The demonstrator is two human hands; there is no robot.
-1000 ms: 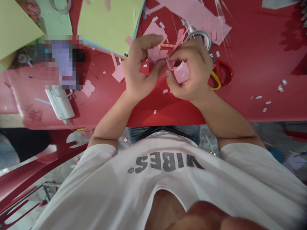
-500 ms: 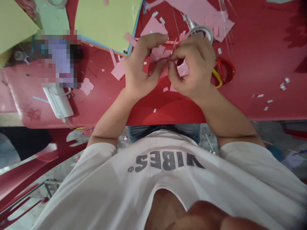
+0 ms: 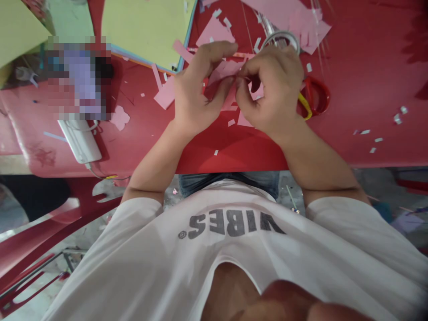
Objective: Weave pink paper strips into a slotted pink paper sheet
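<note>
Pinching a piece of pink paper [image 3: 223, 71] between them, both hands work at the centre of the view. The left hand [image 3: 197, 84] is curled, with thumb and fingers closed on the paper's left side. The right hand [image 3: 270, 87] is curled likewise, its fingertips closed on the paper's right side. The paper is creased and irregular in outline, and it sits directly between the hands, above the red tabletop [image 3: 368, 89]. Just right of the right hand lie scissors [image 3: 313, 99] with red and yellow handles; a tape roll [image 3: 280, 41] lies just above that hand. Compared with the frame one second earlier, the fingertips of both hands sit closer together, and the pink scrap [image 3: 245, 119] below the right hand is more covered. The white shirt [image 3: 234, 263] carries the lettering "VIBES", upside down in this view.
</note>
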